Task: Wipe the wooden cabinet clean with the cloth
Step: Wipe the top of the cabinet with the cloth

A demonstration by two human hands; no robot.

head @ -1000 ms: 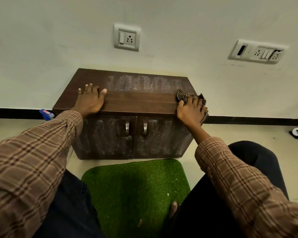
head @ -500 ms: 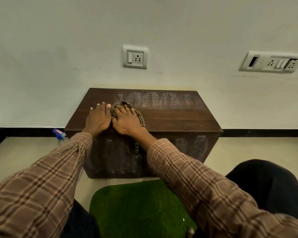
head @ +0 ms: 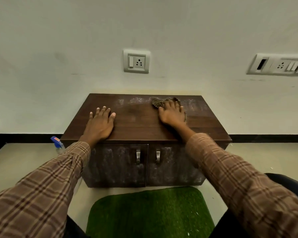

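Observation:
A low dark wooden cabinet [head: 139,124] stands against the wall, with white dust along the back of its top and over its two front doors. My left hand [head: 100,125] lies flat on the top's left front part, fingers spread, holding nothing. My right hand [head: 172,112] presses a brown patterned cloth [head: 156,102] onto the top at the back right, in the dusty strip. The cloth sticks out past my fingers on the left and along the hand's right side.
Two metal handles [head: 138,156] sit at the middle of the doors. A spray bottle with a blue top [head: 57,143] stands on the floor left of the cabinet. A green grass mat [head: 150,213] lies in front. Wall sockets [head: 136,61] are above.
My right hand slid the cloth from the right front edge to beside my left hand, then to the back right of the top. My left hand stayed flat on the left.

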